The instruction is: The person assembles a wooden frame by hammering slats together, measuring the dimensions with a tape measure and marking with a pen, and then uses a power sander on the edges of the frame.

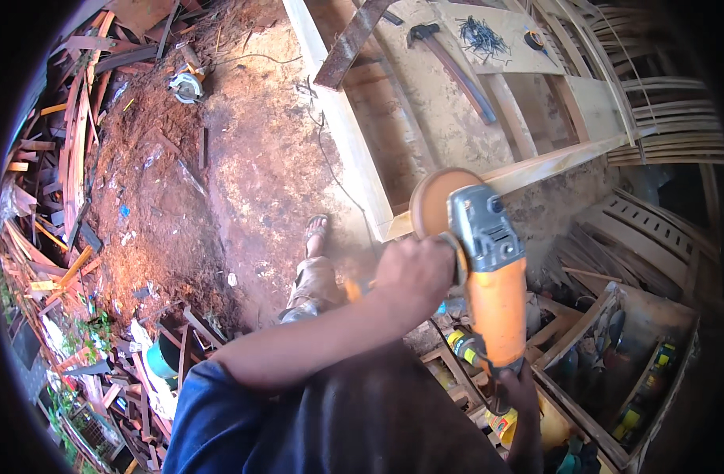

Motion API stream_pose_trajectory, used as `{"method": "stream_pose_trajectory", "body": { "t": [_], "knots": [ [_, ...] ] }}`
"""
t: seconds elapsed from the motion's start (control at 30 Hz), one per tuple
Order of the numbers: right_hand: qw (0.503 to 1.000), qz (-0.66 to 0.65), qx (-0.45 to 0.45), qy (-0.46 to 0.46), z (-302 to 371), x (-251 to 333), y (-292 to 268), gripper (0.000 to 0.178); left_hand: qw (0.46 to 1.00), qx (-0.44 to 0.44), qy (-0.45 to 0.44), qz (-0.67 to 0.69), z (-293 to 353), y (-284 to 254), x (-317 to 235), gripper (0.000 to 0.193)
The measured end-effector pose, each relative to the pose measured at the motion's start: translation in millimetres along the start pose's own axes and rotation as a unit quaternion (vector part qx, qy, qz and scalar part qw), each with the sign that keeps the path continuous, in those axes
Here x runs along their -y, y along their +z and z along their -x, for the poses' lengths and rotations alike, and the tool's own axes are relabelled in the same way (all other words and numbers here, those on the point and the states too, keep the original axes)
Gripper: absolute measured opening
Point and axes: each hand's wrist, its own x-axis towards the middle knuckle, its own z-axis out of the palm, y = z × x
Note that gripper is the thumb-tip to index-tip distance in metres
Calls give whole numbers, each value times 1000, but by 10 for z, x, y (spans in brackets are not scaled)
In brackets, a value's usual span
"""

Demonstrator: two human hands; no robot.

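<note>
- Left fingers (pixel 425 257) and right fingers (pixel 516 387) grip the grinder (pixel 498 304).
- Dirt floor (pixel 259 158), wood scraps (pixel 79 134) at left, pale wooden frame (pixel 352 142) ahead.
- Grinder runs from left fingers back to right, disc (pixel 430 201) by the frame's corner; contact unclear.

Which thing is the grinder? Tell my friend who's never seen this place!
Find the big pale wooden frame at the top. By its nearest corner, the left hand and right hand hold the grinder. Unlike the saw on the ground, it has a long orange body and brown disc.
</note>
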Motion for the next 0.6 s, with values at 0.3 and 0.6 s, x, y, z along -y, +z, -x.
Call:
{"method": "stream_pose_trajectory", "body": {
  "t": [0.3,0.6],
  "knots": [
    [990,-99,-104,3,-761,553,-874,57,963,-117,196,-141,-2051,-70,-1059,31],
    [994,-19,-102,-16,-403,-201,-608,58,985,-14,172,-4,-949,-106,-457,15]
  ]
}}
